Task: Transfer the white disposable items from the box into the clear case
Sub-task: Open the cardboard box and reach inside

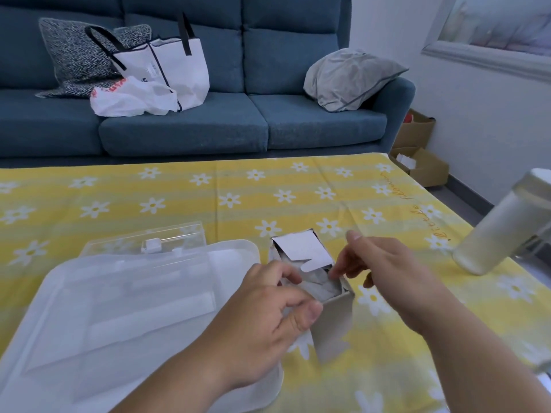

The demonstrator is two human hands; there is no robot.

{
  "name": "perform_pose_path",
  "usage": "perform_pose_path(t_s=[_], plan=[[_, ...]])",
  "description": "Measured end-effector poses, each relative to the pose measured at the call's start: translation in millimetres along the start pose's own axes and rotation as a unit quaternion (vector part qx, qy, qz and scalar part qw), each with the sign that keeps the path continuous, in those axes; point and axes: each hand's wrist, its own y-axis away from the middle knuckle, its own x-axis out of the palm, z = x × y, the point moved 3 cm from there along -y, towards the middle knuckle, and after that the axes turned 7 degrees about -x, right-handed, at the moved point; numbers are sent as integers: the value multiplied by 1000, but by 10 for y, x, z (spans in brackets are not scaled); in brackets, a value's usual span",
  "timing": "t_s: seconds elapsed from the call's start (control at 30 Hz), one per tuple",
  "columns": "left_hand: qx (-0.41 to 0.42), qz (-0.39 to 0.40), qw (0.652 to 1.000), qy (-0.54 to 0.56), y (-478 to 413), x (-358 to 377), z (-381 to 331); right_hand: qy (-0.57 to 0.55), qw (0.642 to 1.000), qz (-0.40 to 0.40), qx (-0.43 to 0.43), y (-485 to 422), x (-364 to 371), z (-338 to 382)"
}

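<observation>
- Yellow daisy tablecloth (208, 198); the script (417, 210) at 3 o'clock is illegible.
- Your left hand (262, 320) grips the box (334, 317), with white items (322, 286) inside.
- Your right hand (378, 263) dips in; whether it pinches is unclear.
- At the box's 10 o'clock: the clear case (167, 238).

- box (334, 320): thin card, matt, smooth, grey-white; flap face plain white paper
- white items (320, 286): thin, crinkled, soft-looking; paper or film, cannot tell
- clear case (167, 238): hard transparent plastic, glossy; bright edges
- frosted container (119, 308): milky translucent plastic, smooth, satin sheen
- worktop cloth (238, 198): yellow printed fabric, matt; creased along folds
- bottle (501, 225): frosted translucent body; plastic or glass unclear
- sofa (298, 126): blue woven upholstery, matt, slightly coarse
- grey cushion (348, 79): smooth matt cloth
- tote bag (179, 64): white, matt, stiff-looking
- carrier bag (131, 98): thin plastic film, crinkled, faint gloss
- cartons (426, 165): brown card, matt
</observation>
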Motion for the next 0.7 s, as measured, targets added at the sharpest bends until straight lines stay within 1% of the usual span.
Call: perform_pose_path(t_s=[0.07,0.1,0.13,0.2,0.23,0.27,0.3,0.4,0.47,0.6,0.7], plan=[[-2,-6,1000,-5,-5,-19,0,67,997,18,-26,8,73,15],[-2,-11,1000,-7,-11,-31,0,69,996,15,-47,14,89,40],[0,-15,1000,-8,-14,-38,6,39,997,1,-73,21,88,84],[1,-12,1000,-17,-18,-36,12,-69,990,-33,-115,35,58,206],[-2,-7,1000,-21,-17,-34,9,-100,986,-42,-130,37,41,251],[-5,-4,1000,-25,-15,-32,5,-106,984,-41,-138,29,43,257],[-7,-3,1000,-28,-12,-33,0,-96,985,-35,-136,11,69,231],[-11,-2,999,-34,-11,-36,2,-1,995,-17,-99,-45,201,79],[-8,-5,999,-32,-16,-35,9,44,995,-5,-91,-77,291,34],[-2,-38,999,-35,-43,-60,19,83,988,-2,-127,-192,410,57],[11,-26,999,-43,-29,-55,19,119,985,33,-124,-264,513,67]])
